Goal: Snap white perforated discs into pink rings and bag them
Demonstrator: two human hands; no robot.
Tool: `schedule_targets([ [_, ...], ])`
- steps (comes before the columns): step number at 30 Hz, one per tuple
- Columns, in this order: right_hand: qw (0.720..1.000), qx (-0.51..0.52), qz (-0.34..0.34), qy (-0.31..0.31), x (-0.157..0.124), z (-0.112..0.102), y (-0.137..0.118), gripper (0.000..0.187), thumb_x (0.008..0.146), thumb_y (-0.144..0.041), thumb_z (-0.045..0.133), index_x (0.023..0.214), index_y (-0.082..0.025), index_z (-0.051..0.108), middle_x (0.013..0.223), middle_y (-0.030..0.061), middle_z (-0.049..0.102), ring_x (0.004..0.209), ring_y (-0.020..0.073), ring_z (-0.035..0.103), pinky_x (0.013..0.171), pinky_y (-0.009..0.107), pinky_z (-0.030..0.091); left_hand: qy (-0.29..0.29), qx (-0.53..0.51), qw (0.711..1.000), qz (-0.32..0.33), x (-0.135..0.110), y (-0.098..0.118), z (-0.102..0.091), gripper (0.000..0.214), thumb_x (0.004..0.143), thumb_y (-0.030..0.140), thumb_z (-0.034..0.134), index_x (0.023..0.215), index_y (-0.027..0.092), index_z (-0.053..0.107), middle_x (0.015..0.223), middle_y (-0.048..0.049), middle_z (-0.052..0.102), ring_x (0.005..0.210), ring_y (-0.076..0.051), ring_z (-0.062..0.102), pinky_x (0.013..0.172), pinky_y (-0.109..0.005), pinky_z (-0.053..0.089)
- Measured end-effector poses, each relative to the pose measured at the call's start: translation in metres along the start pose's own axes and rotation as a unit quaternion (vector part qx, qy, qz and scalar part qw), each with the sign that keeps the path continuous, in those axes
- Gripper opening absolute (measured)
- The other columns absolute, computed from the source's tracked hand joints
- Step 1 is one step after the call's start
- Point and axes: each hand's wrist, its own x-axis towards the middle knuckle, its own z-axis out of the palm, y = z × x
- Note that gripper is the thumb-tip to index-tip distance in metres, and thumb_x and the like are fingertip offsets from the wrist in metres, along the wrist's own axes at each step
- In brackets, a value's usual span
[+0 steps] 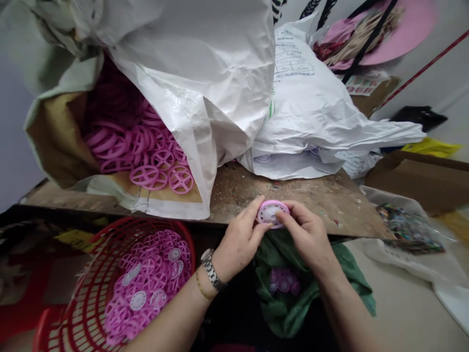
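Observation:
My left hand [240, 239] and my right hand [309, 237] meet at the front edge of a worn wooden board [322, 200], both pinching one small pink wheel with a white disc in it [271, 213]. The left thumb and fingers close on its left rim; the right fingers close on its right rim. A watch and a thin bracelet sit on my left wrist. Below my hands lies a green cloth bag [293, 293] with a few purple wheels in its fold.
A big white woven sack [176, 98] lies open on the board, spilling pink spoked wheels [157, 171]. A red plastic basket [91, 288] at lower left holds several pink wheels, some with white discs. More white sacks, cardboard and a clear bag of small parts [410, 227] lie to the right.

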Motion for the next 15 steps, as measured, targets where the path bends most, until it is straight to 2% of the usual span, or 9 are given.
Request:
schedule_targets([
  [2, 0.999, -0.023, 0.005, 0.027, 0.009, -0.006, 0.005, 0.019, 0.082, -0.039, 0.06, 0.087, -0.022, 0.068, 0.081, 0.0031, 0.069, 0.076, 0.0208, 0.063, 0.07, 0.031, 0.05, 0.043, 0.064, 0.995, 0.068, -0.008, 0.004, -0.009, 0.043, 0.091, 0.026, 0.052, 0.134, 0.021, 0.05, 0.121, -0.0094, 0.062, 0.096, -0.02, 0.063, 0.087, -0.033, 0.053],
  [4, 0.996, -0.07, 0.008, 0.05, 0.02, -0.014, 0.014, 0.023, 0.08, -0.041, 0.059, 0.088, -0.022, 0.068, 0.083, 0.004, 0.07, 0.078, 0.0219, 0.063, 0.073, 0.033, 0.049, 0.109, 0.111, 0.98, 0.121, -0.017, 0.007, -0.023, 0.033, 0.092, 0.019, 0.05, 0.125, 0.021, 0.056, 0.109, -0.0076, 0.065, 0.098, -0.018, 0.061, 0.09, -0.032, 0.05],
  [6, 0.99, -0.13, 0.013, 0.056, 0.032, -0.023, 0.026, 0.027, 0.079, -0.043, 0.058, 0.092, -0.022, 0.069, 0.087, 0.0047, 0.071, 0.08, 0.0229, 0.064, 0.076, 0.034, 0.048, 0.197, 0.168, 0.953, 0.16, -0.024, 0.005, -0.044, 0.03, 0.092, 0.013, 0.048, 0.117, 0.022, 0.06, 0.104, -0.0057, 0.065, 0.097, -0.017, 0.061, 0.09, -0.032, 0.049],
  [8, 0.98, -0.193, 0.016, 0.055, 0.043, -0.03, 0.037, 0.032, 0.079, -0.044, 0.056, 0.098, -0.022, 0.069, 0.091, 0.0054, 0.072, 0.083, 0.0238, 0.064, 0.078, 0.036, 0.048, 0.276, 0.257, 0.907, 0.188, -0.025, 0.0, -0.067, 0.029, 0.09, 0.012, 0.05, 0.116, 0.021, 0.06, 0.101, -0.006, 0.065, 0.095, -0.018, 0.06, 0.089, -0.034, 0.049],
  [9, 0.973, -0.223, 0.016, 0.054, 0.048, -0.033, 0.042, 0.034, 0.079, -0.044, 0.055, 0.1, -0.021, 0.069, 0.092, 0.0059, 0.072, 0.083, 0.0242, 0.064, 0.078, 0.036, 0.047, 0.299, 0.309, 0.884, 0.181, -0.024, -0.005, -0.079, 0.028, 0.089, 0.013, 0.051, 0.115, 0.019, 0.06, 0.101, -0.0074, 0.064, 0.095, -0.02, 0.059, 0.088, -0.036, 0.048],
  [11, 0.961, -0.271, 0.014, 0.057, 0.057, -0.037, 0.048, 0.036, 0.081, -0.045, 0.053, 0.103, -0.021, 0.068, 0.093, 0.0069, 0.072, 0.084, 0.0248, 0.065, 0.076, 0.036, 0.047, 0.305, 0.422, 0.844, 0.128, -0.017, -0.014, -0.1, 0.025, 0.089, 0.016, 0.05, 0.111, 0.015, 0.062, 0.104, -0.0118, 0.06, 0.1, -0.025, 0.056, 0.089, -0.041, 0.047],
  [15, 0.938, -0.341, 0.018, 0.054, 0.069, -0.037, 0.05, 0.038, 0.084, -0.043, 0.05, 0.107, -0.018, 0.067, 0.099, 0.0104, 0.071, 0.09, 0.0275, 0.065, 0.079, 0.038, 0.048, 0.248, 0.581, 0.775, 0.017, -0.003, -0.03, -0.121, 0.022, 0.087, 0.022, 0.053, 0.102, 0.011, 0.065, 0.111, -0.018, 0.055, 0.104, -0.032, 0.05, 0.087, -0.047, 0.045],
])
